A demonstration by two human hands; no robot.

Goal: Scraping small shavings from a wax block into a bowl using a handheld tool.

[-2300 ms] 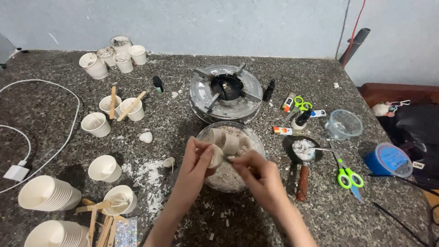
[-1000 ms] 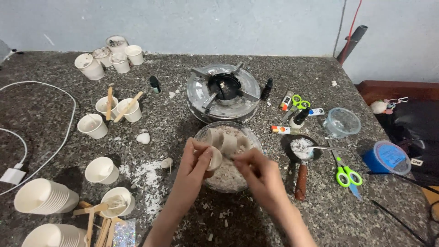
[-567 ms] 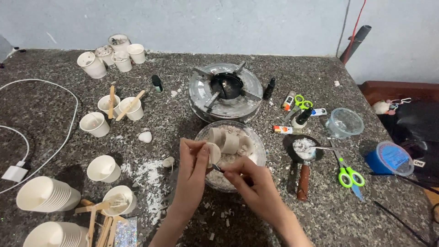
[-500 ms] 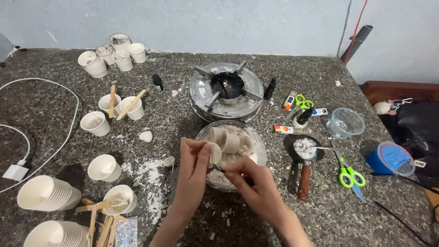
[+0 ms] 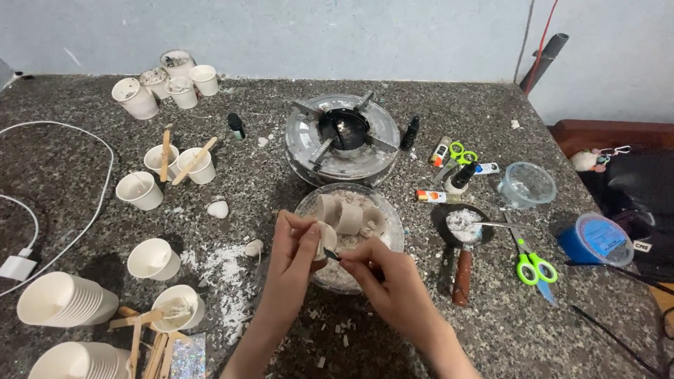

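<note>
Between the two hands, at lower centre of the frame, a small dark tool (image 5: 331, 254) points left from the right hand (image 5: 382, 277), whose grip is pinched shut on it. Tool tip meets a small white cup-shaped piece (image 5: 325, 237), clamped in the left hand (image 5: 295, 245); piece lies immediately left of the tool, long axis roughly upright. Both sit over the near rim of the glass bowl (image 5: 393, 223), which holds more white cups and crumbs. Beyond it: gas burner (image 5: 344, 137). Right: green scissors (image 5: 530, 263). Counter (image 5: 491, 330) littered with white flakes.
</note>
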